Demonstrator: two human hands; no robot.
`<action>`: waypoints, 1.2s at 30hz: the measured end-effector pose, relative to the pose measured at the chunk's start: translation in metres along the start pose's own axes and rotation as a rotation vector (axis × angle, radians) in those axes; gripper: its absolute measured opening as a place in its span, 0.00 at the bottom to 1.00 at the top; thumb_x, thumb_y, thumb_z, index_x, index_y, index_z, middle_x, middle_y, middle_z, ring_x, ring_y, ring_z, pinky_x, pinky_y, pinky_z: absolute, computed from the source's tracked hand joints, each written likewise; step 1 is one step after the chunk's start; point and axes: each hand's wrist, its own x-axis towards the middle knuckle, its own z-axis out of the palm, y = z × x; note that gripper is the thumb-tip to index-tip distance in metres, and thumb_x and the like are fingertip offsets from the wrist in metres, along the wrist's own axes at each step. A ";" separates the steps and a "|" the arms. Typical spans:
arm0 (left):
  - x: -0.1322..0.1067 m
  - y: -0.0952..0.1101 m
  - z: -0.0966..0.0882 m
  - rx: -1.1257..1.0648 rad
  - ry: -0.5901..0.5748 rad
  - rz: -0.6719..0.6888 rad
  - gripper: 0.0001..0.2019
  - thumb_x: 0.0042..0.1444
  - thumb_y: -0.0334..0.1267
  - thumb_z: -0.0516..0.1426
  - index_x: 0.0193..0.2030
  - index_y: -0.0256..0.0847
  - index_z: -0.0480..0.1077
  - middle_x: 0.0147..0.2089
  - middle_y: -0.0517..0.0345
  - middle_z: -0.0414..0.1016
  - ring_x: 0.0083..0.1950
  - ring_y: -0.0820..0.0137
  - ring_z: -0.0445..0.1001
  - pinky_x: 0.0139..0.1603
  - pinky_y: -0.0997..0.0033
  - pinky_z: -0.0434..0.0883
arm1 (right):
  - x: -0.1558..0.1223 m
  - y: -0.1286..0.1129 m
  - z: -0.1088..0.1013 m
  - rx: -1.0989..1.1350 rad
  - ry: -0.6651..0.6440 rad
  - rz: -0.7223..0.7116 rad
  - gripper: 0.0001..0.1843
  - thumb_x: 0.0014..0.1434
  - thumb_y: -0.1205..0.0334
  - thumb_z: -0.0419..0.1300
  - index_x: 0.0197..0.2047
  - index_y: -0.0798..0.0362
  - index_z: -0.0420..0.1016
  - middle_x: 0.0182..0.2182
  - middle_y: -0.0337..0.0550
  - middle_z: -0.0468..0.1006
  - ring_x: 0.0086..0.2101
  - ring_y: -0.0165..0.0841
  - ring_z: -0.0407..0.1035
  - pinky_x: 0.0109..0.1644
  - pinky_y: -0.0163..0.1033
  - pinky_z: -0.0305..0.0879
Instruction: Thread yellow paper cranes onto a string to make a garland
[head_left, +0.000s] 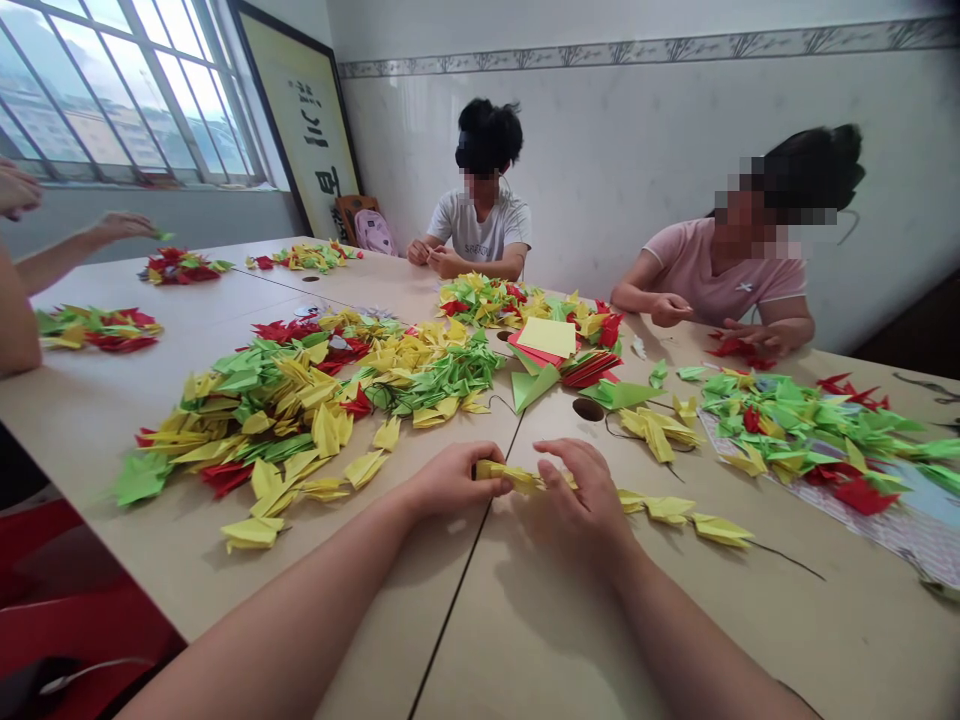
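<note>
My left hand (459, 480) is closed, its thumb and fingers pinching a yellow folded-paper crane (495, 474) over the table's middle. To its right, my right hand (592, 505) is half curled with thumb and forefinger apart; more yellow paper shows behind its fingers. Beyond that hand, a strand of yellow paper cranes (667, 510) runs right along the tabletop and ends in a dark loose thread (791, 562). Whether the right palm touches the strand is hidden. Left of my hands lies a large heap of green, yellow and red paper cranes (300, 390).
Square paper sheets (546, 337) lie stacked ahead, near a round hole (588, 409) in the table (570, 640). Another crane heap (802, 420) rests on the right. Two people (480, 235) sit across, hands busy; another person's arm (75, 250) reaches in at left.
</note>
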 end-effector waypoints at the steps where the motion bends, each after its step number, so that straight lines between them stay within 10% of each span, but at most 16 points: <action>1: 0.000 0.000 -0.001 -0.013 0.002 -0.015 0.10 0.49 0.44 0.54 0.32 0.40 0.66 0.27 0.65 0.67 0.29 0.75 0.64 0.29 0.79 0.59 | 0.000 0.002 -0.001 -0.023 0.014 0.031 0.14 0.59 0.57 0.47 0.43 0.52 0.69 0.40 0.46 0.75 0.44 0.38 0.65 0.51 0.48 0.56; 17: -0.001 0.003 -0.010 -0.128 0.069 -0.105 0.09 0.49 0.43 0.55 0.31 0.39 0.65 0.26 0.65 0.68 0.28 0.75 0.65 0.28 0.78 0.61 | -0.002 0.007 0.002 -0.029 -0.084 0.119 0.08 0.55 0.60 0.52 0.35 0.50 0.70 0.31 0.43 0.77 0.33 0.36 0.69 0.40 0.43 0.61; 24: -0.001 0.006 -0.008 -0.317 0.145 -0.180 0.11 0.50 0.45 0.53 0.32 0.38 0.62 0.24 0.66 0.64 0.25 0.77 0.62 0.25 0.79 0.59 | -0.003 0.004 0.003 -0.034 -0.140 0.043 0.03 0.54 0.61 0.54 0.31 0.50 0.69 0.28 0.40 0.76 0.32 0.34 0.68 0.53 0.50 0.52; 36: -0.001 -0.003 0.000 0.177 0.105 0.003 0.09 0.52 0.42 0.51 0.33 0.40 0.67 0.28 0.63 0.69 0.30 0.73 0.64 0.30 0.76 0.58 | -0.002 0.001 0.004 0.060 -0.148 0.013 0.08 0.54 0.57 0.56 0.28 0.51 0.72 0.32 0.44 0.73 0.37 0.35 0.67 0.44 0.43 0.61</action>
